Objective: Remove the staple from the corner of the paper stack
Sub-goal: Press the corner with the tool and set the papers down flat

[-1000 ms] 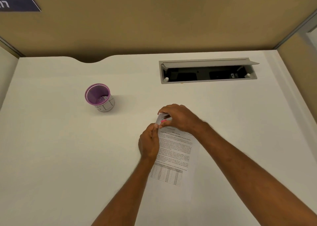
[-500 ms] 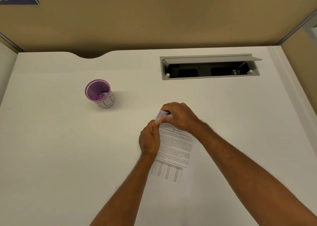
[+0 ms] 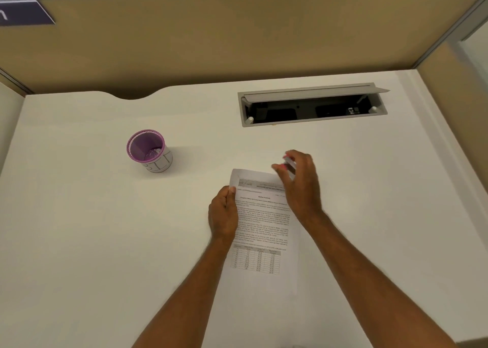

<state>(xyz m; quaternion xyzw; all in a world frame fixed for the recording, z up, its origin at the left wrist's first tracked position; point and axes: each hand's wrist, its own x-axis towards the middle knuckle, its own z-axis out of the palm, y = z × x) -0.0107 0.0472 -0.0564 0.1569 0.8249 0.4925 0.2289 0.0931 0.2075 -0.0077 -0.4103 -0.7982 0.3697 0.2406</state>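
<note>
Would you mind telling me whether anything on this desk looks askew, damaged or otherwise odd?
Little stands out. The printed white paper stack lies slightly skewed, its top-left corner faintly creased. The grey cable hatch in the white desk stands open. The purple mesh cup is upright.

Printed text and a table cover the paper stack [image 3: 264, 223] beside my left fingers [image 3: 231, 190], too small to read. The cup [image 3: 155, 157] lettering and the partition sign [image 3: 23, 13] are illegible.
</note>
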